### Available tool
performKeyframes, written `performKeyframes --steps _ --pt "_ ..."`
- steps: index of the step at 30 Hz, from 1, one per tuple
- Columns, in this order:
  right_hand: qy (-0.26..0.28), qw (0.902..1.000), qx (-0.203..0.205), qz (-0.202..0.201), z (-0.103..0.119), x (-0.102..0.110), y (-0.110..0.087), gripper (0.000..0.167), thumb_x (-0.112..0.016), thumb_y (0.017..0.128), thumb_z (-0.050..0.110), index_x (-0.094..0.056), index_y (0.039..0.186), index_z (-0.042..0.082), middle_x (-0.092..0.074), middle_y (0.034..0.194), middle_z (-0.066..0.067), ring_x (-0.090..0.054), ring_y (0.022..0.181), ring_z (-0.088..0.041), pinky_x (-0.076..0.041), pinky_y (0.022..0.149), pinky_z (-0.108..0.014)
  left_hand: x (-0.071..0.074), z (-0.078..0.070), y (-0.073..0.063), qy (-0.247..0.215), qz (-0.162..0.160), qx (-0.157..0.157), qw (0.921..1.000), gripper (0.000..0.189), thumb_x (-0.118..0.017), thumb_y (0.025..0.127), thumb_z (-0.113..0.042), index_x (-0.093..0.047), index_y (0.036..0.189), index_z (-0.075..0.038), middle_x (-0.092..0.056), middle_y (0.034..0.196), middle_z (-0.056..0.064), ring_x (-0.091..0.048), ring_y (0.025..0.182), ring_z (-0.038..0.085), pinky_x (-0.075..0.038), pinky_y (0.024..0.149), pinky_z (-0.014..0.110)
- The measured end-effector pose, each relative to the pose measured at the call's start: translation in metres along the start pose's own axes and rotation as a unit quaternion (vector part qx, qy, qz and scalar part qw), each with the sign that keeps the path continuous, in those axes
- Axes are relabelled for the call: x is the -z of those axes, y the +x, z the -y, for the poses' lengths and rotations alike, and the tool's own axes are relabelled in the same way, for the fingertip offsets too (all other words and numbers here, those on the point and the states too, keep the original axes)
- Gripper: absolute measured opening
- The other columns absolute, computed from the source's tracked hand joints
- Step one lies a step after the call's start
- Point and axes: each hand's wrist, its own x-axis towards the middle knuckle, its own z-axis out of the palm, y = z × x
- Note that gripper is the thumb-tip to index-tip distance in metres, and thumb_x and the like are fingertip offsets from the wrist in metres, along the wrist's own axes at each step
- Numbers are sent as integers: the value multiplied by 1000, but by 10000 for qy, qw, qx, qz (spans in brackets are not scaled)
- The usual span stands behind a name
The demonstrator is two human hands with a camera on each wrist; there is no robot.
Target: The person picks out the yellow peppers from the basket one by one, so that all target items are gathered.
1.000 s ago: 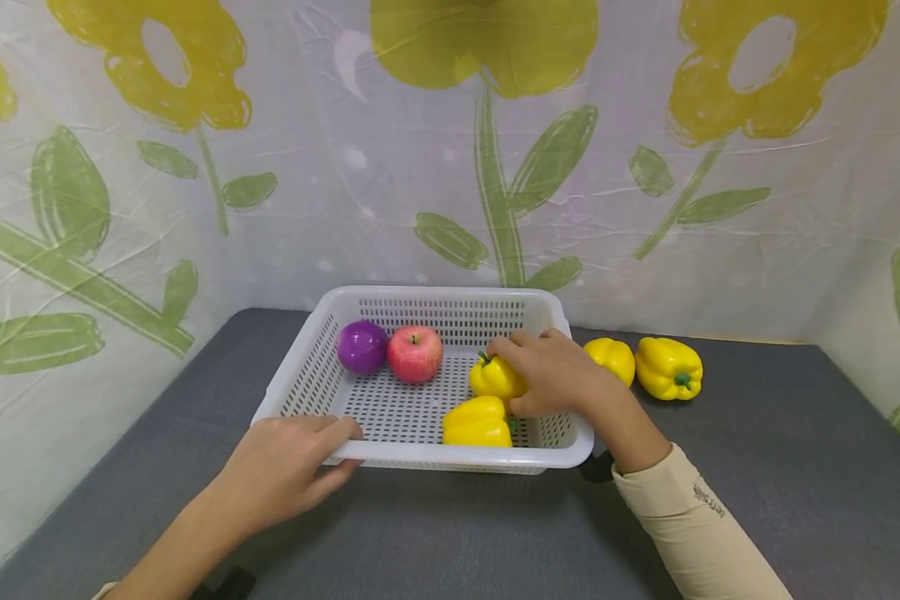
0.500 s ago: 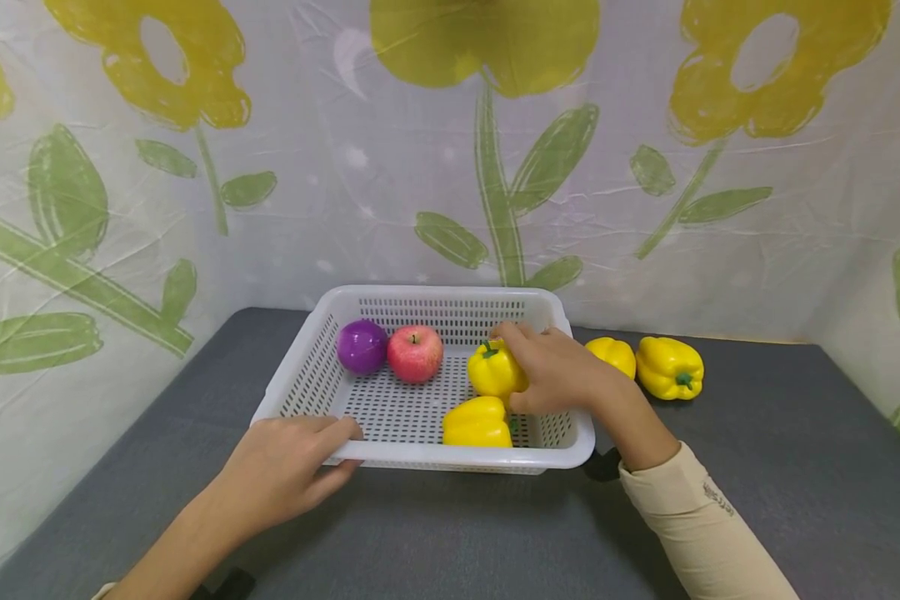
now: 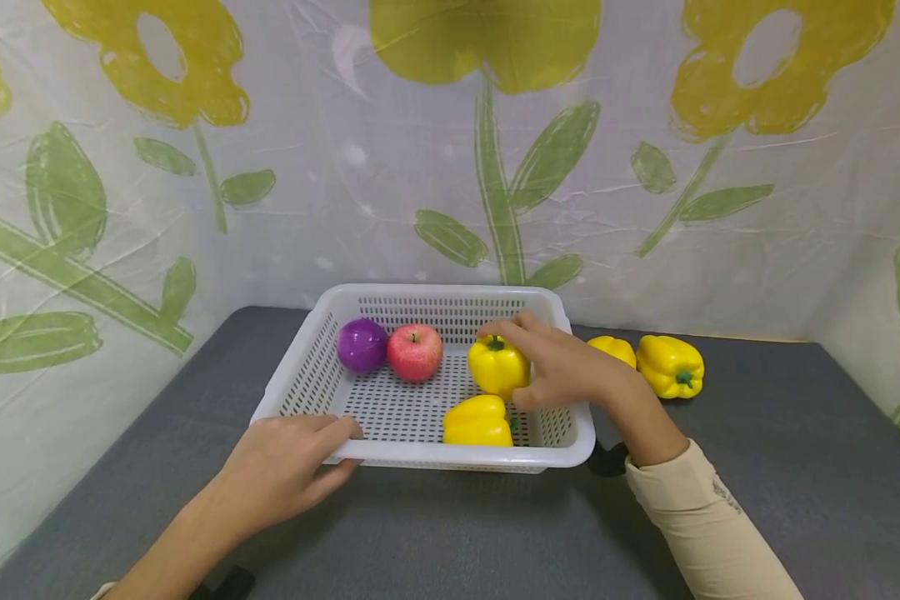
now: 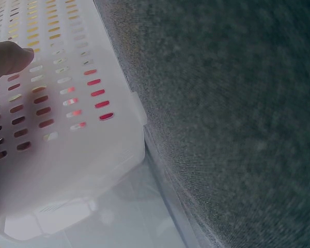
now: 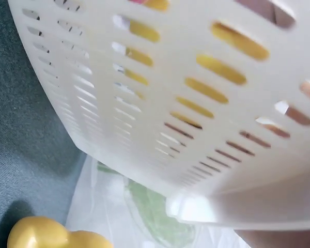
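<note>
A white slotted plastic basket (image 3: 420, 454) stands on the dark grey table. My left hand (image 3: 288, 467) grips its front rim near the left corner; in the left wrist view the thumb (image 4: 10, 58) lies against the outer wall. My right hand (image 3: 558, 367) reaches over the right side and holds a yellow bell pepper (image 3: 498, 367), its green stem upward, fingers across the top and thumb low at its side. A second yellow bell pepper (image 3: 477, 422) lies on its side in front. The right wrist view shows mostly the basket wall (image 5: 144, 124), which hides much of this hand.
At the basket's back left, a purple ball-shaped item (image 3: 362, 346) and a red apple (image 3: 415, 353) sit side by side. Outside it to the right lie two more yellow bell peppers, one partly behind my wrist (image 3: 615, 350) and another farther right (image 3: 671, 367). Flower-printed cloth (image 3: 300, 167) hangs behind.
The held pepper has turned from leaning to more upright, its stem rising. My right hand has shifted slightly to the right. The left hand and basket stay in place.
</note>
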Motion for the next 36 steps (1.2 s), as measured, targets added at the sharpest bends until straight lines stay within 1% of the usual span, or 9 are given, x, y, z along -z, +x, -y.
performKeyframes --steps 5,10,13,17,19,23,28,33,36 --pt "431 9990 123 -30 -1 4 -2 74 -73 77 11 -41 142 24 -42 133 -8 -51 107 -27 -48 90 -47 0 0 0 -19 -48 -12 10000 16 -68 79 -27 -56 88 -23 -55 69 -13 -45 55 4 -35 46 25" --pt "765 9967 232 -103 0 11 -6 77 -73 77 11 -38 146 17 -43 136 -8 -48 111 -27 -46 92 -47 0 0 0 -33 -75 -32 10000 15 -67 79 -27 -56 89 -23 -56 69 -12 -45 55 4 -35 46 25" --pt "1056 9939 206 -245 -1 18 -11 79 -72 78 9 -36 147 16 -42 136 -8 -48 110 -27 -46 91 -49 1 0 0 -22 -103 -55 9999 14 -66 79 -27 -56 88 -23 -55 69 -12 -44 54 5 -35 46 25" --pt "1368 9898 112 -387 -3 30 -19 76 -73 79 7 -36 144 18 -43 134 -9 -51 107 -29 -46 89 -51 1 -1 1 -17 -83 -39 10000 15 -67 79 -27 -56 88 -23 -55 69 -12 -44 54 4 -34 46 24" --pt "1390 9892 106 -448 -6 34 -23 77 -74 78 7 -36 144 17 -43 135 -9 -49 109 -30 -45 90 -51 2 -1 1 -15 -53 -18 10000 16 -68 79 -27 -55 88 -23 -54 69 -12 -43 55 4 -33 46 24" --pt "1342 9892 48 -596 -10 42 -30 80 -75 79 8 -32 146 16 -40 138 -11 -48 110 -32 -47 88 -50 1 -1 0 -12 -36 -3 10000 16 -68 78 -26 -56 89 -23 -56 69 -12 -45 55 4 -34 46 24" --pt "1406 9872 3 -753 -13 51 -39 79 -72 80 6 -30 146 15 -39 137 -13 -51 107 -33 -49 86 -53 0 -1 -1 0 -27 5 10000 16 -68 79 -26 -57 90 -23 -57 70 -11 -46 55 5 -35 47 24" --pt "1270 9869 -121 -988 -16 59 -48 77 -70 78 5 -35 145 15 -38 138 -12 -47 109 -34 -44 87 -56 0 -1 -1 22 -31 -8 10000 17 -68 79 -27 -56 89 -23 -56 69 -11 -46 55 6 -35 46 24" --pt "1132 9859 -237 -1207 -20 64 -53 83 -71 76 3 -33 149 16 -34 147 -13 -43 118 -36 -38 93 -64 1 0 0 23 -45 -26 10000 16 -68 79 -27 -55 88 -23 -54 69 -12 -45 55 5 -34 46 24"
